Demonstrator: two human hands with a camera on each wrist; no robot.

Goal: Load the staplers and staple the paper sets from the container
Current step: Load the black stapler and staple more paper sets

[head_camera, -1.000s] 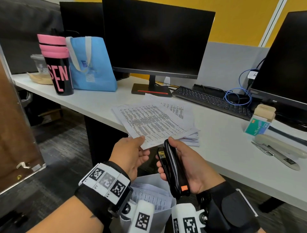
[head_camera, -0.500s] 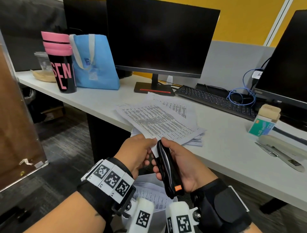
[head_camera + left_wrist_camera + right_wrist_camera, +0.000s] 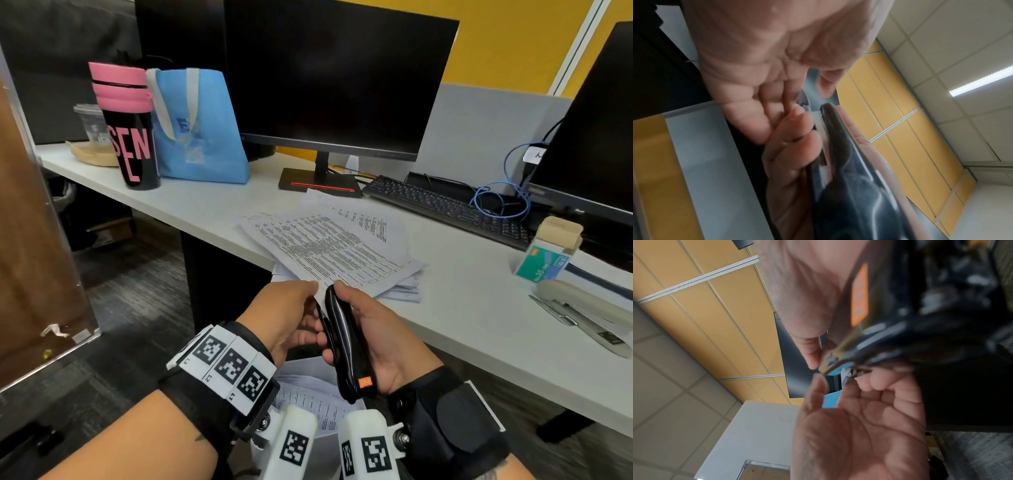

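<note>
My right hand point(image 3: 334, 315) grips a black stapler point(image 3: 344, 346) with an orange label, nose pointing up at the desk edge. The nose meets the near corner of the top printed paper set point(image 3: 325, 246), which lies on a pile and overhangs the desk. My left hand point(image 3: 301, 311) holds that corner, thumb on top and fingers curled below against the stapler's underside. In the wrist views the stapler point(image 3: 838, 162) point(image 3: 879, 305) fills the space between both palms. A white container point(image 3: 308, 383) with more printed sheets sits low between my wrists.
A beige stapler point(image 3: 582, 301) lies open on the white desk point(image 3: 479, 325) at right, beside a green staple box point(image 3: 544, 260). Behind the papers stand a monitor point(image 3: 325, 85) and keyboard point(image 3: 445, 209). A pink-lidded tumbler point(image 3: 130, 137) and blue bag point(image 3: 198, 137) stand at left.
The stapler's nose has risen to the paper corner, and both hands have closed in together at the desk edge. The left hand has kept its hold on the corner.
</note>
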